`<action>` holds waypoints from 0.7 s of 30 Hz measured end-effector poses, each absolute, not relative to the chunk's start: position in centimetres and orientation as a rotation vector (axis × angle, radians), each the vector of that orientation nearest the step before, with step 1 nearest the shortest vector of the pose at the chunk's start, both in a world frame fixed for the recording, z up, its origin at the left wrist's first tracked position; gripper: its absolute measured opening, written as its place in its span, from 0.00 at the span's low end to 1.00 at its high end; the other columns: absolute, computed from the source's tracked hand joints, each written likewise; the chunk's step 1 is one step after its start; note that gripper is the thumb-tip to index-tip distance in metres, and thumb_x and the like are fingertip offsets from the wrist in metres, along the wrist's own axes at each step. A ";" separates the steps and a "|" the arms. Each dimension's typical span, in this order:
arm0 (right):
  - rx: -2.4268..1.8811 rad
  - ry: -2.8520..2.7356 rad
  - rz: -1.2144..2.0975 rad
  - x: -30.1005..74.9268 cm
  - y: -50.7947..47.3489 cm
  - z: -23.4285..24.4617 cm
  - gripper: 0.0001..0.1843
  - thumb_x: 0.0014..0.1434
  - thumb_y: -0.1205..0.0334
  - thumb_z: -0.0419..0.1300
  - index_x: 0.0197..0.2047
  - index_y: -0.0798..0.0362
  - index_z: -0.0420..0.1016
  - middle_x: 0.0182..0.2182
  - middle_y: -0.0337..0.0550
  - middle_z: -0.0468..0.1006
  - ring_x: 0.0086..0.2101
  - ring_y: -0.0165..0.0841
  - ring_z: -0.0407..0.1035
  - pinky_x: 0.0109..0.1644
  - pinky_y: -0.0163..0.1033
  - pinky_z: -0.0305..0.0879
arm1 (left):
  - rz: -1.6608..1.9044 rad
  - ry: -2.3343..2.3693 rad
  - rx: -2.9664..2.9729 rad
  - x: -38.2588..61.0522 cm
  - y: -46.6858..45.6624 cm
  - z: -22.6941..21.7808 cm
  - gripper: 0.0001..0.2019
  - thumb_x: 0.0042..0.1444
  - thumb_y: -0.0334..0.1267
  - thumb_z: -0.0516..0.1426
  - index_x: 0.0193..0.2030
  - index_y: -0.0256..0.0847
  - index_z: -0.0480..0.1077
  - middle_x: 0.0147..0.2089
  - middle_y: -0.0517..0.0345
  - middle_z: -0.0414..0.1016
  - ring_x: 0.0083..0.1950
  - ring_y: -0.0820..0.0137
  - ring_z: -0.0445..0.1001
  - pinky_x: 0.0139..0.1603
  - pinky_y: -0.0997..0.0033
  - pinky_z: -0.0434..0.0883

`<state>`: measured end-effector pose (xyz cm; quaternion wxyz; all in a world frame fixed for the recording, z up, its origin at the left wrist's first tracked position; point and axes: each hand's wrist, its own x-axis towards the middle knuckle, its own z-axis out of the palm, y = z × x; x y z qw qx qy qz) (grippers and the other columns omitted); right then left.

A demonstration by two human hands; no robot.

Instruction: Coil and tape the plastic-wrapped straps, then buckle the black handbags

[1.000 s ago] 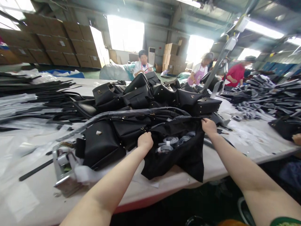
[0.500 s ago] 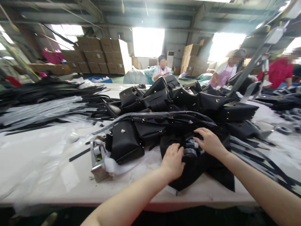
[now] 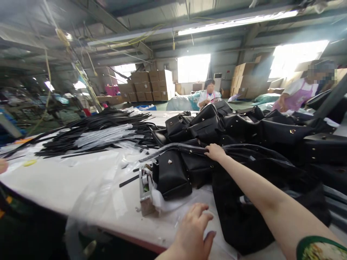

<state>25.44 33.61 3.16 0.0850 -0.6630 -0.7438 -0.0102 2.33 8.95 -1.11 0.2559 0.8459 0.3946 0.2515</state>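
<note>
My right hand (image 3: 216, 152) reaches out over the black bags, its fingers closed round a long black strap in clear plastic wrap (image 3: 176, 145). Closer in, my left hand (image 3: 193, 229) is over the near part of the table, holding nothing, its fingers bent and apart. Under my right forearm lies a black bag body (image 3: 235, 213), limp and spread out. Left of it sits a finished-looking black handbag (image 3: 173, 175) with a small metal fitting. Beside that handbag stands a metal tape dispenser (image 3: 146, 196) with white material trailing from it.
Black handbags (image 3: 208, 122) are heaped behind the strap. Many black straps (image 3: 92, 126) lie at the left on the white table (image 3: 89, 173), some in plastic. Two co-workers (image 3: 208, 95) are across the table. A sloping metal post (image 3: 332, 99) rises at the right.
My right hand has left the limp black bag and moved forward to the wrapped strap. My left hand has drawn back off the bag towards me. The view has turned left.
</note>
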 end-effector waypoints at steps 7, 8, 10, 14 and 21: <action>-2.048 -2.251 0.123 27.5 29.5 4.4 0.15 0.59 0.49 0.58 0.37 0.47 0.83 0.35 0.44 0.81 0.37 0.39 0.74 0.42 0.38 0.68 | 0.759 1.072 2.250 1.9 8.5 -0.7 0.12 0.51 0.31 0.60 0.44 0.44 0.74 0.55 0.50 0.73 0.57 0.59 0.71 0.59 0.56 0.71; -2.050 -2.239 0.098 27.8 28.6 5.1 0.13 0.60 0.51 0.59 0.38 0.47 0.83 0.36 0.45 0.81 0.39 0.39 0.74 0.45 0.39 0.67 | 0.753 1.056 2.271 2.0 8.4 -0.7 0.12 0.51 0.31 0.60 0.44 0.44 0.74 0.55 0.50 0.74 0.56 0.59 0.71 0.58 0.57 0.71; -1.998 -2.179 -0.038 27.9 26.1 6.5 0.14 0.62 0.55 0.55 0.40 0.50 0.82 0.42 0.48 0.79 0.46 0.41 0.70 0.52 0.42 0.65 | 0.794 1.055 2.347 1.8 8.4 -0.5 0.13 0.53 0.32 0.59 0.46 0.43 0.73 0.55 0.49 0.73 0.57 0.59 0.71 0.59 0.56 0.71; -1.477 -2.144 -0.199 26.1 16.1 9.3 0.14 0.65 0.59 0.51 0.40 0.49 0.78 0.49 0.49 0.74 0.51 0.41 0.66 0.57 0.46 0.61 | 1.209 1.215 2.581 1.1 8.8 1.2 0.26 0.58 0.35 0.57 0.63 0.36 0.60 0.65 0.39 0.64 0.68 0.54 0.60 0.66 0.49 0.63; -1.197 -2.468 0.891 26.2 -8.2 13.6 0.03 0.59 0.59 0.59 0.37 0.41 0.73 0.28 0.39 0.77 0.32 0.34 0.73 0.41 0.36 0.69 | 1.368 0.818 2.854 1.2 10.1 5.8 0.17 0.61 0.31 0.54 0.57 0.42 0.66 0.49 0.53 0.80 0.56 0.64 0.74 0.69 0.55 0.58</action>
